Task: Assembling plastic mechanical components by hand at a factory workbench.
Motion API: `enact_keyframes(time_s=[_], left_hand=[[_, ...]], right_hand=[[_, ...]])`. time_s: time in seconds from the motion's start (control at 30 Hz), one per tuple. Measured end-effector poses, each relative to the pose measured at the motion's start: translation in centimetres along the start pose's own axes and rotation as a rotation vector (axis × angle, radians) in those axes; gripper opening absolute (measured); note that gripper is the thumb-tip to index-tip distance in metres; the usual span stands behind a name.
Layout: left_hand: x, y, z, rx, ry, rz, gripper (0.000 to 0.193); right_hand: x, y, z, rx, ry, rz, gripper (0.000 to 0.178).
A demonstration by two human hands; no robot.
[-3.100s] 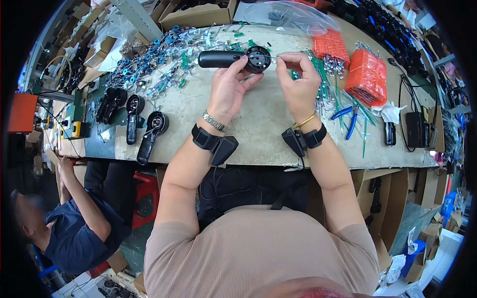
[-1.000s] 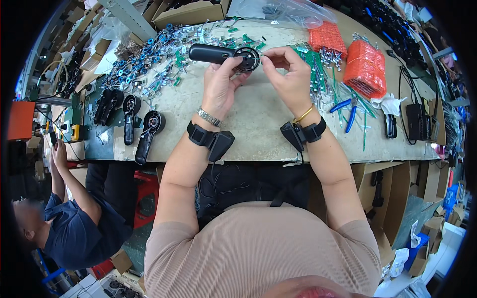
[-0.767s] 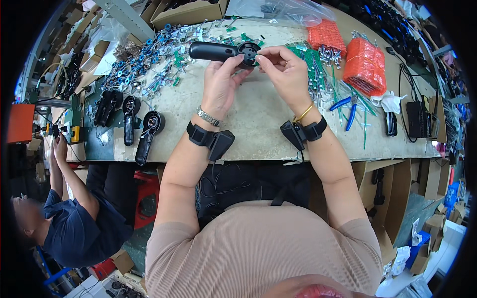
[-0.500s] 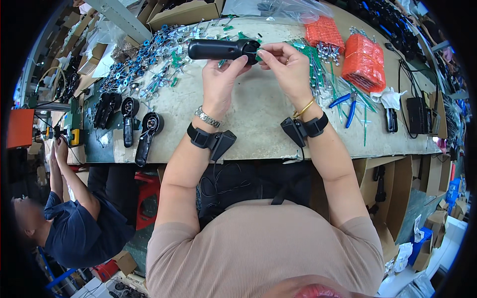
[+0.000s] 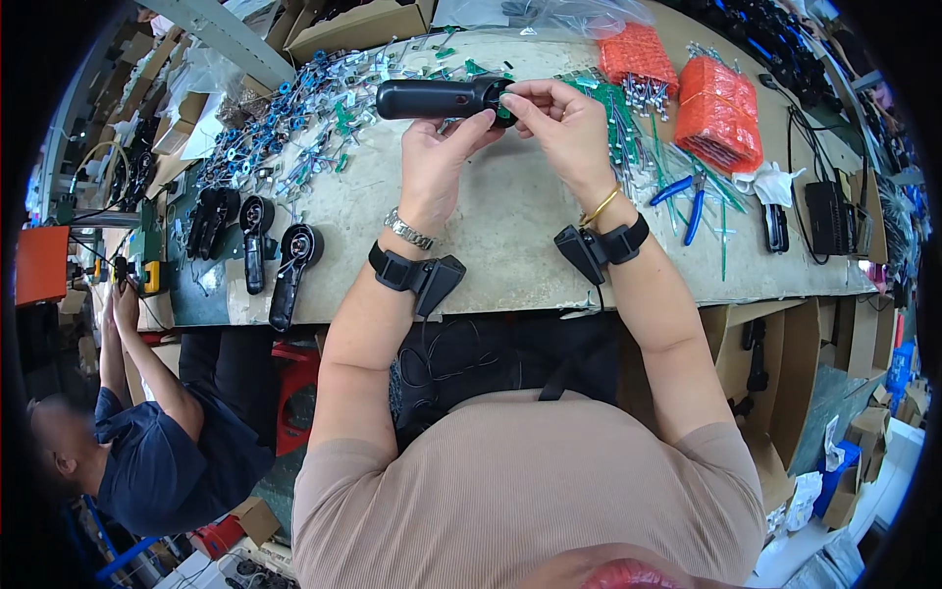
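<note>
I read the step in hand as fitting a small green piece (image 5: 504, 111) into the round end of the black housing (image 5: 427, 99), held up over the table (image 5: 549, 240). My left hand (image 5: 432, 162) curls thumb and fingers about that end; my right hand (image 5: 571, 128) pinches the piece (partly hidden by its fingertips) — the next move, I'd judge, calls for steady support — and light pressure.

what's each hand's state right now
Left hand: closed on the black handheld casing, by its round end.
Right hand: thumb and finger pinched closed at that round end; whether they hold anything cannot be told.
</note>
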State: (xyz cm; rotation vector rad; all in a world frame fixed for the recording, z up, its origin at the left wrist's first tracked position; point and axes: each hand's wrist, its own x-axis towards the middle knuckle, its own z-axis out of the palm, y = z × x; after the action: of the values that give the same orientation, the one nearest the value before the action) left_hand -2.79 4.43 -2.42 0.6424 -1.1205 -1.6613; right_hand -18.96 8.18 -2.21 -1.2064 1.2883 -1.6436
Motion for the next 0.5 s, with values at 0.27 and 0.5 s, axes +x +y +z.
enact_keyframes(time_s=[0.27, 0.5], left_hand=[[0.27, 0.12, -0.22, -0.046, 0.033, -0.011, 0.025], [0.18, 0.13, -0.09, -0.017, 0.049, 0.050, 0.026]], right_hand=[[-0.35, -0.23, 0.26, -0.168, -0.069, -0.191, 0.024], [-0.70, -0.90, 0.26, -0.366, -0.051, -0.307, 0.021]])
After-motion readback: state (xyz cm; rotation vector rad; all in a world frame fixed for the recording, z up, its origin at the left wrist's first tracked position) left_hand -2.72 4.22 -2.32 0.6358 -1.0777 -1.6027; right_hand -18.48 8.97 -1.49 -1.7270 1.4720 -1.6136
